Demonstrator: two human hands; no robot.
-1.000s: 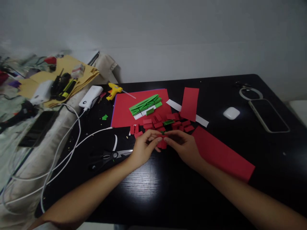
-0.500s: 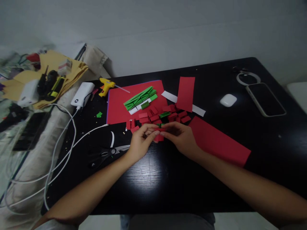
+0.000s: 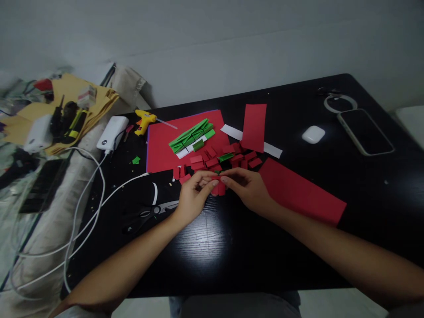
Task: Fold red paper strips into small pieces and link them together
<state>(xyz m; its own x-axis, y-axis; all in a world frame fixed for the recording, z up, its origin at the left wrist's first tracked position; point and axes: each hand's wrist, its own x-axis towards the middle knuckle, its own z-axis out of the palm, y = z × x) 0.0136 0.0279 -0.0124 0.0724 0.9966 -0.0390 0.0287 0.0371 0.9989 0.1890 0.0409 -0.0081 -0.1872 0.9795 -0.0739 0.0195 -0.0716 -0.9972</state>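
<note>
Between my two hands is a small folded red paper piece (image 3: 218, 188), held over the black table. My left hand (image 3: 195, 194) pinches its left side with thumb and fingers. On its right side, the thumb and fingers of my right hand (image 3: 248, 187) grip it too. Fingers cover much of its upper part. Just beyond lie several small folded red papers (image 3: 205, 161), with a folded green paper (image 3: 226, 157) among them. A pleated green paper strip (image 3: 192, 134) rests on a large red sheet (image 3: 159, 150).
Black scissors (image 3: 155, 210) lie left of my left hand. A yellow glue gun (image 3: 144, 120), a white power bank (image 3: 112, 132) and white cables stand further left. Red paper sheets (image 3: 301, 190) lie at right, with a white earbud case (image 3: 313, 134) and a phone (image 3: 365, 131) beyond.
The camera view has tilted and shifted, so the table sits higher in the picture. Both hands keep hold of the red paper piece, with slight finger movement.
</note>
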